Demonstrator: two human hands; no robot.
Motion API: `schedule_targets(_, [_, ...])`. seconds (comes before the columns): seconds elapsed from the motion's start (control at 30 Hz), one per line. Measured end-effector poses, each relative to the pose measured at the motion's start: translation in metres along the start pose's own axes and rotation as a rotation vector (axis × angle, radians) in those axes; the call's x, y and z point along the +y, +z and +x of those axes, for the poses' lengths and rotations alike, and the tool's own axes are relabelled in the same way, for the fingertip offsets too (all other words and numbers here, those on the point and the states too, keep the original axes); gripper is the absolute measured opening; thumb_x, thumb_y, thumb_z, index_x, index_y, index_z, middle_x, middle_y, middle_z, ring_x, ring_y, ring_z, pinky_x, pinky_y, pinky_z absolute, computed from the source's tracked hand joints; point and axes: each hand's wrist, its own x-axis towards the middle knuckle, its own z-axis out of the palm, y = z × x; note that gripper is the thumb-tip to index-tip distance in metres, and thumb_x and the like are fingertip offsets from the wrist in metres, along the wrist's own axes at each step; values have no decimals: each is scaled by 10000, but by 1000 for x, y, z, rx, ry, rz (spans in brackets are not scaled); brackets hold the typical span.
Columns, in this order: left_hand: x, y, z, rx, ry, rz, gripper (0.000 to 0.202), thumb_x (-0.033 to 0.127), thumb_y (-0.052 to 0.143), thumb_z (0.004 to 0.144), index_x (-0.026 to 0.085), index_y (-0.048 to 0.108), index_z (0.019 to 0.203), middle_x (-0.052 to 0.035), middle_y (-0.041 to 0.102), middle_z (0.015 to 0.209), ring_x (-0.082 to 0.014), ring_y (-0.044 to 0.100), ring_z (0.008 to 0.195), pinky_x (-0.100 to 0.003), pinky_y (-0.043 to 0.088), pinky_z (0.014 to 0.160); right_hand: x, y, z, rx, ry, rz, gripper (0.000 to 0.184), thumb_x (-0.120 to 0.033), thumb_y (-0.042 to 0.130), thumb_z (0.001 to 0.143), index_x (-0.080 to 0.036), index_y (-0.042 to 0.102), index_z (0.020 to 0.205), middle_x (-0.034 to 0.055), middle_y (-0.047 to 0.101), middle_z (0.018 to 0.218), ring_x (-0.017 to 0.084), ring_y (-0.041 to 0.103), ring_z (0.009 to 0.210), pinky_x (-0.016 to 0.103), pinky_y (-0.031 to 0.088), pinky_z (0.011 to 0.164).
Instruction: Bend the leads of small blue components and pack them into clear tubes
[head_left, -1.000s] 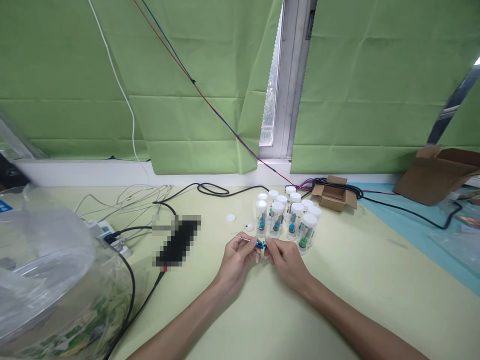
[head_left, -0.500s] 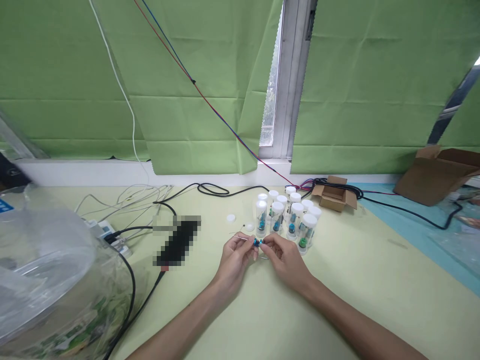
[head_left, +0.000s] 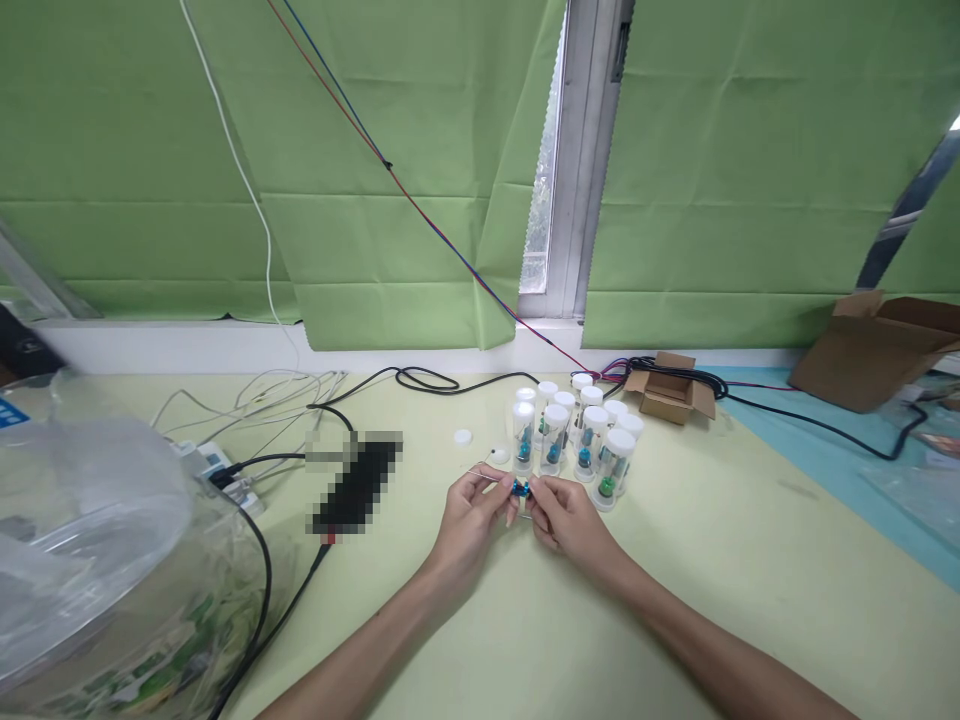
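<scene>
My left hand (head_left: 474,517) and my right hand (head_left: 570,518) meet over the pale green table (head_left: 750,580), fingers pinched together on a small blue part (head_left: 519,488). A thin metal pin (head_left: 484,475) sticks out to the left from the left fingers. Just behind the hands stands a cluster of several clear vials with white caps (head_left: 581,435), with blue or green pieces inside. Two loose white caps (head_left: 463,437) lie to the left of the vials.
A large clear plastic bag (head_left: 97,560) fills the left side. Black cables (head_left: 259,560) and a blurred dark device (head_left: 354,482) lie left of the hands. A small open cardboard box (head_left: 670,392) and a bigger one (head_left: 874,345) sit at the back right.
Both hands stayed together on the blue part, with only slight shifts of the fingers and a small drop back toward the table.
</scene>
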Motion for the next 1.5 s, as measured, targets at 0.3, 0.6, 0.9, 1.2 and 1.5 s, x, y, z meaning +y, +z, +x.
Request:
schedule_targets(0.3, [-2,-1,1,15,11,22,211,309,745,733,158,598,728,19,584,659,-75,487,527,-237,418,617,-1,1,1,5,132,126,523,-677,556,779,-169,496,671,-112,299,465,35,276,323,186,131,340])
schedule_targets(0.6, [0,-2,2,-27,58,83,181,287,735,745,171,604,791,5,584,802,-84,534,591,-246,449,632,0,3,2,11,55,89,493,-640,541,815,-163,541,694,-90,369,459,49,307,319,193,162,330])
schedule_targets(0.9, [8,-8,4,-104,150,370,200,313,702,761,180,673,908,-72,637,890,-173,587,756,-247,486,587,-3,-8,4,200,-163,-189,491,-605,416,912,-164,579,770,-41,470,523,94,405,426,227,302,432])
schedule_targets(1.2, [12,-3,-2,-374,52,453,239,295,644,806,182,734,995,-123,682,924,-198,591,766,-283,510,633,-19,-15,6,141,-146,9,436,-585,529,861,-155,607,851,-71,388,494,72,311,396,220,224,399])
schedule_targets(1.5, [13,-7,-2,-407,29,527,200,269,649,791,204,754,947,-127,697,940,-230,611,834,-320,500,732,-21,-15,4,92,-214,-39,373,-504,563,872,-158,611,739,-69,400,460,73,315,393,229,264,416])
